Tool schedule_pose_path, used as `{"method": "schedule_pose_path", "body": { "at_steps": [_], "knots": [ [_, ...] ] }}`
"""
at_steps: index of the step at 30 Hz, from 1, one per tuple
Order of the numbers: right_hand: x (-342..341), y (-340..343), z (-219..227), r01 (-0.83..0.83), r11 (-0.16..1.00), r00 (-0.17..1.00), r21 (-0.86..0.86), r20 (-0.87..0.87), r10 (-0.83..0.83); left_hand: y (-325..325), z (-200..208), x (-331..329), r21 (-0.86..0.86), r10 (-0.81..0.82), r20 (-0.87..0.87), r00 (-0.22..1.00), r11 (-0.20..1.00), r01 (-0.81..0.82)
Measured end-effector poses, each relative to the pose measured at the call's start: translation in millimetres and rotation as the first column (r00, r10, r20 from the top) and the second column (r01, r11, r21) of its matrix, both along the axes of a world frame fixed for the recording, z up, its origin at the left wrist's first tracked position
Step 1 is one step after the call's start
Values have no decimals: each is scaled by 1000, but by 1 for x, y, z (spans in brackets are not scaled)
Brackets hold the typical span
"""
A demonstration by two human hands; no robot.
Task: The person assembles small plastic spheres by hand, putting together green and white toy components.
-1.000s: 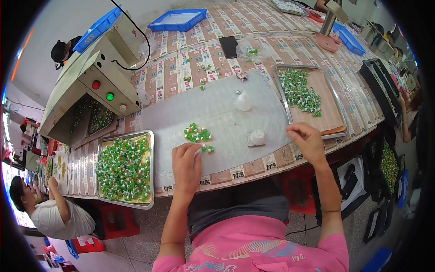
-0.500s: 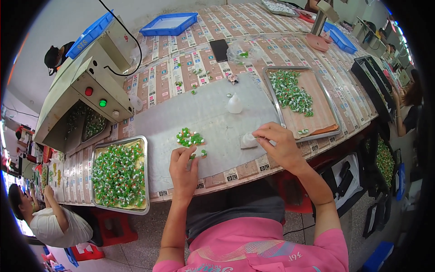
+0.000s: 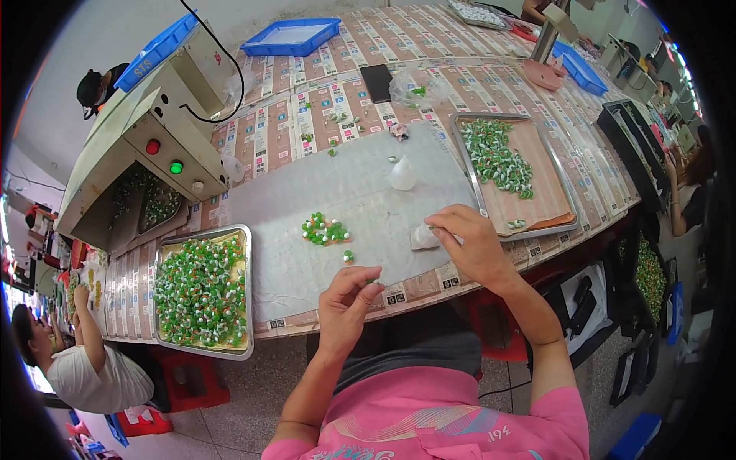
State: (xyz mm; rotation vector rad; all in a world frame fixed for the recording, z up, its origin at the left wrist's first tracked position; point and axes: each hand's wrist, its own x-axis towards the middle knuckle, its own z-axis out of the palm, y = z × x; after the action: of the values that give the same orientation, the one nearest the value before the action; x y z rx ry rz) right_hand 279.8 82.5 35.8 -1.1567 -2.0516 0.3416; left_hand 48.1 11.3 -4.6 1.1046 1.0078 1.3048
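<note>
Left hand [image 3: 349,307]: thumb and fingertips pinched on a small green piece [image 3: 372,281], held over the near edge of the table [image 3: 345,42]. Right hand [image 3: 475,247]: thumb and forefinger close together right by the white pot [image 3: 424,236]; can't tell if anything's between them.

Loose pile [image 3: 323,230] of green/white/orange pieces on the pale sheet [image 3: 291,192], left of the pot; one lone piece [image 3: 348,257] just near of the pile. Left tray [image 3: 250,291] heaped with the same; right tray [image 3: 540,157] has green-white bits on its far left part, liner bare elsewhere.

Around: white bottle [image 3: 402,175] upright just far of the pot, crumpled scrap [image 3: 399,132] farther. Then dark phone [image 3: 376,83], clear bag [image 3: 418,90] beside it. Machine [image 3: 146,123] blocks the far left, red and green buttons on its face, more pieces inside, black cable looping over. Pot sits between the hands; bottle stands beyond the right fingertips.

Blue tray [image 3: 249,47] far. Co-worker [image 3: 100,379] in white at left.

Writing: dark letters on the blue bin [image 3: 153,55] atop the machine; print on the pink shirt [image 3: 429,406]; small repeated print on the table cover.
</note>
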Motion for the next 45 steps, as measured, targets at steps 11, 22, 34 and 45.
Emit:
{"method": "schedule_pose_path", "body": {
  "at_steps": [11,22,34,45],
  "knots": [
    [-12,-43,5,-234,862,922,-449,-384,50,-3,7,21,-242,-62,260,964,962,127],
    [-13,-45,6,-245,871,931,-426,-355,89,-5,7,29,-214,-85,237,968,967,138],
    [-14,-47,-10,-268,883,889,-384,-451,74,-5,2,30,-64,-72,134,988,995,82],
    [5,-48,-16,-268,872,854,-409,-520,18,-1,9,45,39,-66,-27,997,997,67]
  ]
}}
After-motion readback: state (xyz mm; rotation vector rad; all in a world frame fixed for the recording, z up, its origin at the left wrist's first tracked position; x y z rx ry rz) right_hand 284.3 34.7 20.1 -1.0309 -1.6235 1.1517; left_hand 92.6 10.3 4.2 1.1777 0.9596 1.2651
